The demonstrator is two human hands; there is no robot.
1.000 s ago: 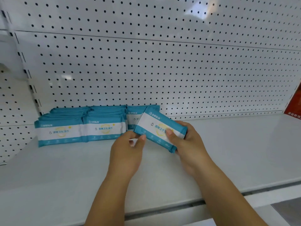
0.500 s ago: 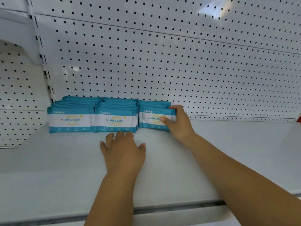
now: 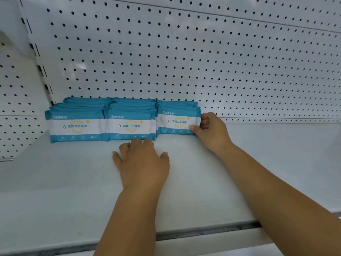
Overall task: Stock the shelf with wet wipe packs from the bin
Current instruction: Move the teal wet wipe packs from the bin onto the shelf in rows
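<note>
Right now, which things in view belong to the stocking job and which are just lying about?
Job: right hand gripping the rightmost front pack; left hand resting on the shelf; left row; middle row.
Just there: pegboard back panel; neighbouring bay at left.

- The shelf [image 3: 239,172] is a flat white board with a grey strip [image 3: 203,230] along its front edge.
- Teal-and-white packs stand on edge at its back left, labels facing forward, in three rows that touch side by side: left row [image 3: 75,126], middle row [image 3: 131,126] and right row [image 3: 177,121] (its front sits a little further back).
- Each row runs back toward the pegboard [image 3: 184,61].
- The left hand [image 3: 142,163] lies palm down on the bare board, just before the middle row (whether the fingertips touch it is unclear).
- The right hand [image 3: 212,132] grips the right end of the right row's front pack [image 3: 175,126], thumb on its label.
</note>
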